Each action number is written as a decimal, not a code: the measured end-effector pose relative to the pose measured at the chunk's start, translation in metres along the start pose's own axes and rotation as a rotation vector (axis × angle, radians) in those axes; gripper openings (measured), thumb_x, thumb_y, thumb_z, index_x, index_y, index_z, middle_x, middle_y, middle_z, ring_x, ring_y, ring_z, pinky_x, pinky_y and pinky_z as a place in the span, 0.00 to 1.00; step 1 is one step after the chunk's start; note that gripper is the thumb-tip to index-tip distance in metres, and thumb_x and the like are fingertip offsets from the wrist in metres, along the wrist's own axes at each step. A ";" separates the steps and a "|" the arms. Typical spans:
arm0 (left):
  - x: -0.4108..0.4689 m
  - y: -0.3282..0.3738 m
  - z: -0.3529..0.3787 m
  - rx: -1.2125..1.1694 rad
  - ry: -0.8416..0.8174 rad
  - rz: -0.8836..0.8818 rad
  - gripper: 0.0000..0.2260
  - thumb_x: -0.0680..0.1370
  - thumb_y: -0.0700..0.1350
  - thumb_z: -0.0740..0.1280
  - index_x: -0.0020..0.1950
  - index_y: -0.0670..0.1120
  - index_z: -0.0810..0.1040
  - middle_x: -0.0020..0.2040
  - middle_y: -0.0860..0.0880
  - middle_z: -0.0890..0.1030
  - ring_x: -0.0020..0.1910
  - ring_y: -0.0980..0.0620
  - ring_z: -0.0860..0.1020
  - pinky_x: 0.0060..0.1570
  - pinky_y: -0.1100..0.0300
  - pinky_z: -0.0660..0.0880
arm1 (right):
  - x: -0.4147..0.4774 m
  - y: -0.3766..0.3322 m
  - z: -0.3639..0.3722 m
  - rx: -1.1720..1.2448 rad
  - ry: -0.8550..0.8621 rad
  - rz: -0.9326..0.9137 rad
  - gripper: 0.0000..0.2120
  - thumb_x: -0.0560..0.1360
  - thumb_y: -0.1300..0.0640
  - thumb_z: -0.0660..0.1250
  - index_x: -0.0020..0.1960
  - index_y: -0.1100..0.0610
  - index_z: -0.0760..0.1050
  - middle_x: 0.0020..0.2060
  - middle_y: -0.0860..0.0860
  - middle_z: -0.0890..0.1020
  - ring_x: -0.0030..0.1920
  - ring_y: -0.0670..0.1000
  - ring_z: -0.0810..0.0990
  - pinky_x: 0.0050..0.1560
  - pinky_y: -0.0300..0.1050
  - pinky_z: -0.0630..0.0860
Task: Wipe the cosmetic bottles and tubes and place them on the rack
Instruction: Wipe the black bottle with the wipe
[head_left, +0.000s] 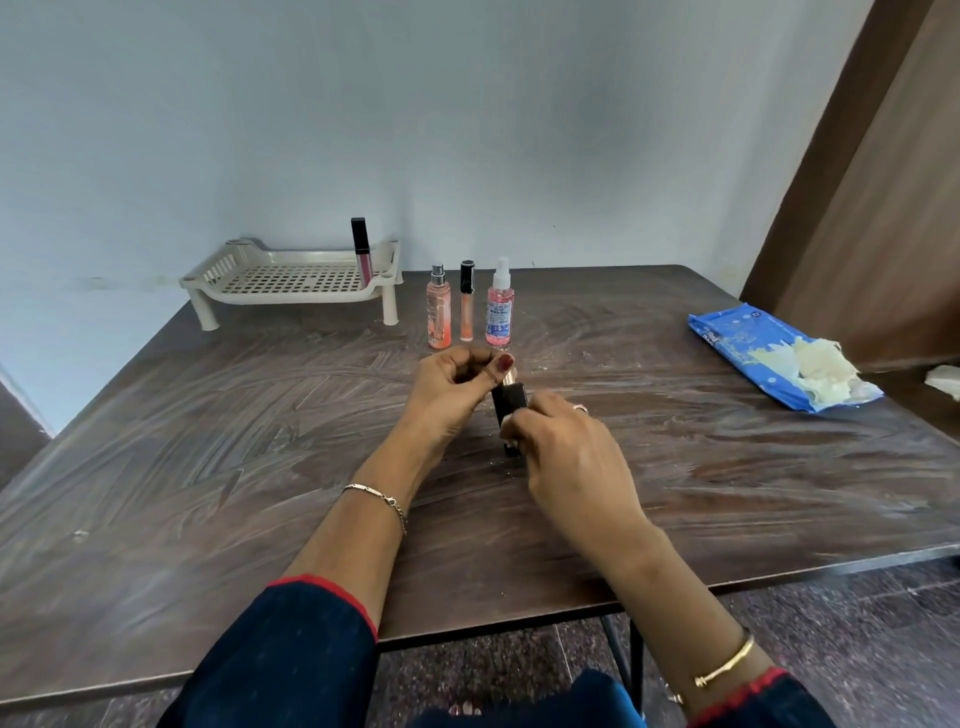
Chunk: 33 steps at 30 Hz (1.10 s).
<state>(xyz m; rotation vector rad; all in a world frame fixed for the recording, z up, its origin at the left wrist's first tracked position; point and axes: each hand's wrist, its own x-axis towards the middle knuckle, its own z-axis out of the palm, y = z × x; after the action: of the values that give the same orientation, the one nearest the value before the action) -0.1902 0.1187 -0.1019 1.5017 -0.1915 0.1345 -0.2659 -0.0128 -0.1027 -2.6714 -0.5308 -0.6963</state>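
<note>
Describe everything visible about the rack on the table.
The rack is a cream plastic tray with a perforated floor, slatted side walls, corner sockets and short legs. It stands level at the table's far left, near the wall. One lip gloss tube, black-capped, stands upright at its right end.

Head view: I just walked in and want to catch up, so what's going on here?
A person holds a black tube in both hands over the table, the left hand at its gold end, the right hand with its grip lower down. One lip gloss stands in the rack; a peach spray bottle, a slim tube and a pink spray bottle stand beside it.
</note>
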 end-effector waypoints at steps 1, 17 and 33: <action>0.000 0.000 0.000 0.004 0.004 -0.003 0.05 0.75 0.40 0.70 0.48 0.40 0.81 0.39 0.49 0.82 0.34 0.65 0.78 0.36 0.73 0.72 | -0.005 0.000 0.001 -0.008 -0.025 0.009 0.09 0.71 0.69 0.68 0.44 0.56 0.79 0.42 0.49 0.76 0.36 0.53 0.75 0.31 0.45 0.71; -0.004 0.004 -0.003 -0.042 -0.056 -0.006 0.08 0.73 0.40 0.71 0.50 0.36 0.81 0.42 0.44 0.83 0.40 0.58 0.81 0.42 0.69 0.75 | 0.004 -0.008 -0.004 0.011 -0.024 0.030 0.09 0.74 0.65 0.67 0.53 0.57 0.80 0.49 0.51 0.77 0.40 0.52 0.77 0.34 0.43 0.72; -0.006 0.003 -0.001 0.005 -0.043 -0.002 0.11 0.73 0.41 0.72 0.50 0.35 0.80 0.44 0.39 0.83 0.42 0.51 0.80 0.47 0.65 0.78 | 0.021 0.003 -0.009 0.214 0.210 0.078 0.05 0.72 0.67 0.68 0.45 0.60 0.80 0.44 0.52 0.79 0.39 0.52 0.78 0.38 0.49 0.78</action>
<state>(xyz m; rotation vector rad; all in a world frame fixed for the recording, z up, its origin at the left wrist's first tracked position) -0.1963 0.1195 -0.1003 1.5104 -0.2243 0.1007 -0.2514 -0.0140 -0.0848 -2.3737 -0.4165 -0.8348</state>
